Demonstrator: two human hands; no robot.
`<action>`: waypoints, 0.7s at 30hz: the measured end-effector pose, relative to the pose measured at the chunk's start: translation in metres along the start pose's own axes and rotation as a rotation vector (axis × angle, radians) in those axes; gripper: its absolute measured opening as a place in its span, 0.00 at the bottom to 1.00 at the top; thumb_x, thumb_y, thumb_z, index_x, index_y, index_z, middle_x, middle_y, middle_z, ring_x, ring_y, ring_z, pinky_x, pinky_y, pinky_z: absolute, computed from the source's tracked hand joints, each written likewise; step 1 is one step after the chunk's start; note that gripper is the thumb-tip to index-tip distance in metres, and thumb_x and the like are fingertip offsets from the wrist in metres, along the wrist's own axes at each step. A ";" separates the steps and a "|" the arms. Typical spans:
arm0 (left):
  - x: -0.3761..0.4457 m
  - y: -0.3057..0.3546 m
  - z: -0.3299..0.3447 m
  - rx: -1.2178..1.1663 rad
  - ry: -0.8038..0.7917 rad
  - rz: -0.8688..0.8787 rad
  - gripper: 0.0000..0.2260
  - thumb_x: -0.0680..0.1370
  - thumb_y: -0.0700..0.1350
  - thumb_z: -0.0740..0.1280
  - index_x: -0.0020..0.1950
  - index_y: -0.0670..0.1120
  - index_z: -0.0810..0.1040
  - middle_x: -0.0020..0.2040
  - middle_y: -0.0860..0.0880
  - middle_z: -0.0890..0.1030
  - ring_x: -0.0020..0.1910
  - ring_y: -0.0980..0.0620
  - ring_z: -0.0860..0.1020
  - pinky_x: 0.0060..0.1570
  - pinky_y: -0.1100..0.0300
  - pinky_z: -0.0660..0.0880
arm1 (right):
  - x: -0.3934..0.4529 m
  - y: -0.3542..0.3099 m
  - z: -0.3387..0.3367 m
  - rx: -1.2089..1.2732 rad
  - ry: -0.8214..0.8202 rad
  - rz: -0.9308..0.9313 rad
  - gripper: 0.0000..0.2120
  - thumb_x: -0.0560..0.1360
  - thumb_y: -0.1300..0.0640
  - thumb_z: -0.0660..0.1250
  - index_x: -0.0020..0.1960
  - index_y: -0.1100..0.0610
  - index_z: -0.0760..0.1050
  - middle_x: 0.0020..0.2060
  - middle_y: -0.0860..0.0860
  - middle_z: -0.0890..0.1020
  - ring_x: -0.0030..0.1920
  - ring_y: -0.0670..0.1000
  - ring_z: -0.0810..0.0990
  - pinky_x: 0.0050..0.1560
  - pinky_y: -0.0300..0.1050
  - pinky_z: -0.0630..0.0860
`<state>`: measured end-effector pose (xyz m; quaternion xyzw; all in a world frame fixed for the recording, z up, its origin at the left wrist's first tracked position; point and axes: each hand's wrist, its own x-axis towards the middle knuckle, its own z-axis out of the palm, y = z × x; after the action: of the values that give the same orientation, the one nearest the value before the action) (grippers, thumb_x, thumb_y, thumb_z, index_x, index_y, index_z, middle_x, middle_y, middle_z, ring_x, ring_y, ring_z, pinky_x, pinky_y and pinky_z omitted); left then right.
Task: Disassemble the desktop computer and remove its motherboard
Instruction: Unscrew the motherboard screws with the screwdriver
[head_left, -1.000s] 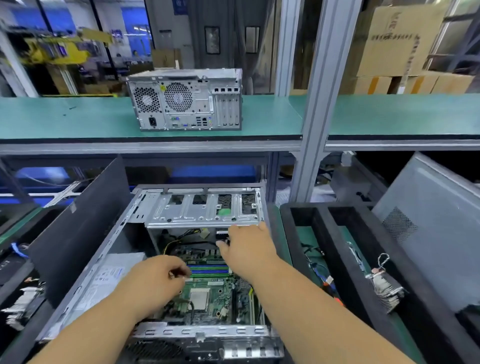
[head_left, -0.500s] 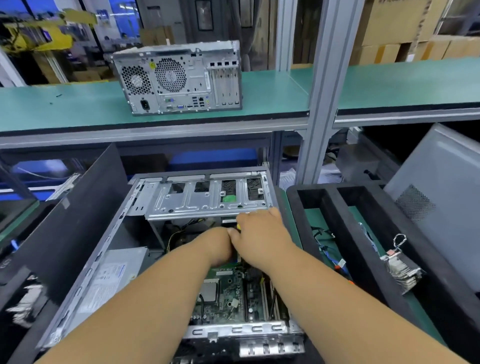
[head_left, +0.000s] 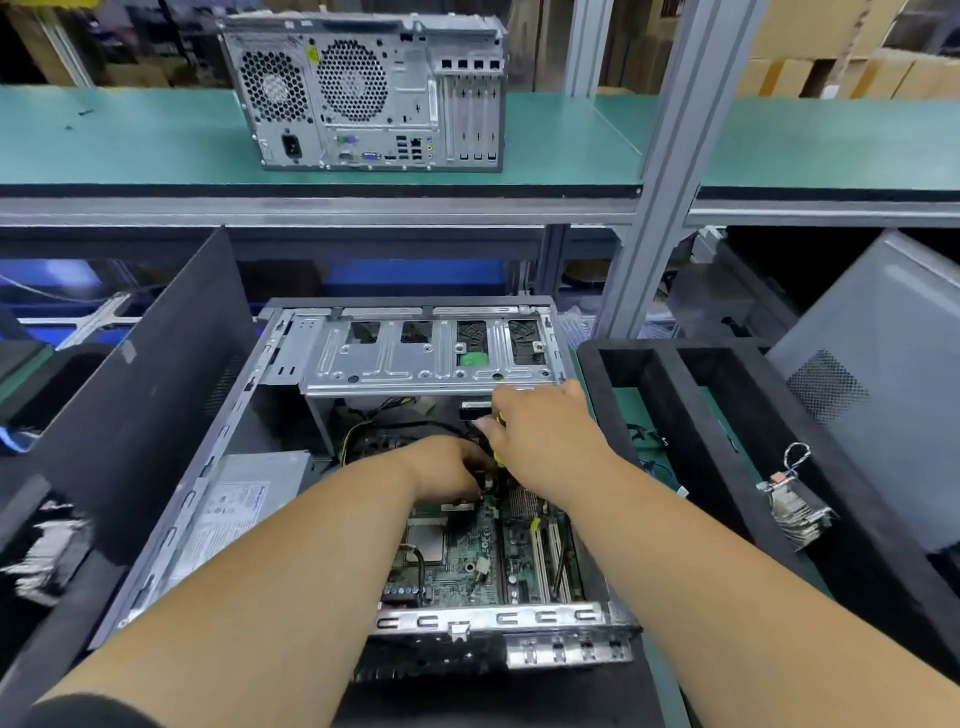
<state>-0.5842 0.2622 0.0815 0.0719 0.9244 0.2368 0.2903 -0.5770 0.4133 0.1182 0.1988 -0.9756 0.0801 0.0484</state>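
Both bare forearms reach in from the near edge, over the rear lip of the open grey steel desktop case (head_left: 332, 332) lying on its side on the bench.

Green motherboard (head_left: 467, 556) seated flat in the case floor, near-right part of the interior; square silver processor socket (head_left: 425, 538) at its left, pale expansion slots (head_left: 545, 551) at its right.

Silver power supply box with white label (head_left: 244, 499) against the left wall of the case.

Left hand (head_left: 447, 467) down among the black cables (head_left: 415, 428) at the far end of the board, fingers curled; what they hold hidden, cannot tell for certain.

Right hand (head_left: 540, 436) just beside it, touching or nearly so, fingers curled around something small with a yellow part (head_left: 498, 458) showing between the two hands, possibly a tool handle or connector.

Perforated silver drive cage (head_left: 431, 358) spans the far end of the case, directly beyond the hands; green plastic tab (head_left: 474, 359) in one of its openings.

Dark grey side panel (head_left: 135, 395) leaning left of the case. Black foam divider tray (head_left: 675, 415) to the right, with a bundle on a wire loop (head_left: 792, 499) on its rim.

Second closed grey desktop tower (head_left: 363, 93), rear ports facing the camera, upright on the green shelf (head_left: 571, 140) above and behind.
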 end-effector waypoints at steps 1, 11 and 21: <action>-0.001 0.001 0.000 -0.007 -0.010 -0.003 0.19 0.73 0.43 0.67 0.62 0.57 0.77 0.54 0.54 0.81 0.49 0.53 0.79 0.49 0.61 0.74 | 0.001 0.000 0.000 0.013 0.002 -0.003 0.11 0.80 0.45 0.56 0.51 0.53 0.68 0.35 0.50 0.74 0.45 0.58 0.74 0.60 0.55 0.59; -0.003 0.006 0.006 0.168 -0.124 -0.042 0.32 0.74 0.46 0.67 0.75 0.58 0.60 0.68 0.48 0.73 0.55 0.48 0.73 0.52 0.57 0.70 | 0.000 0.004 0.003 0.006 0.042 -0.014 0.13 0.80 0.42 0.53 0.47 0.52 0.65 0.33 0.49 0.76 0.39 0.55 0.70 0.58 0.54 0.60; -0.003 0.005 0.001 0.200 -0.138 -0.048 0.31 0.74 0.45 0.66 0.74 0.63 0.60 0.69 0.47 0.72 0.54 0.47 0.74 0.54 0.56 0.72 | 0.000 0.004 0.002 0.053 0.049 0.004 0.08 0.77 0.48 0.57 0.46 0.52 0.66 0.34 0.49 0.74 0.41 0.55 0.70 0.58 0.53 0.62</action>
<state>-0.5811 0.2668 0.0845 0.0943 0.9227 0.1308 0.3501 -0.5787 0.4162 0.1157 0.1960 -0.9720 0.1110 0.0670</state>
